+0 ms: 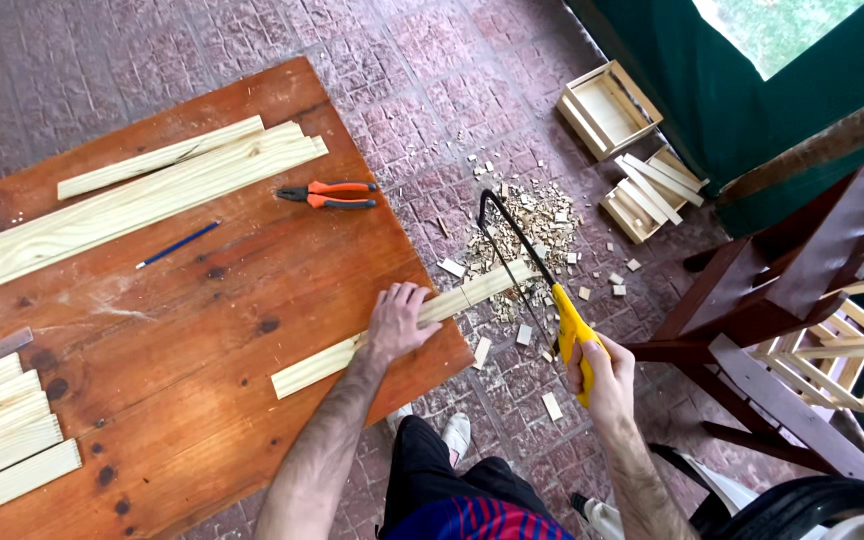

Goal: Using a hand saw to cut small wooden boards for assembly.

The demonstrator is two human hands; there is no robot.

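Two edges frame your work: the desk [202,330] ends just right of your left hand [399,322], and beyond it lies open brick floor [432,100] littered with offcuts [542,215]. Long pale planks [132,200] lie well apart at the desk's far side. Your wooden slat [402,325] overhangs that near edge; your left hand presses flat on it, fingers spread. Your right hand [602,375] is wrapped tight around the yellow-handled hacksaw [542,280], its blade meeting the overhanging end just beside the desk.
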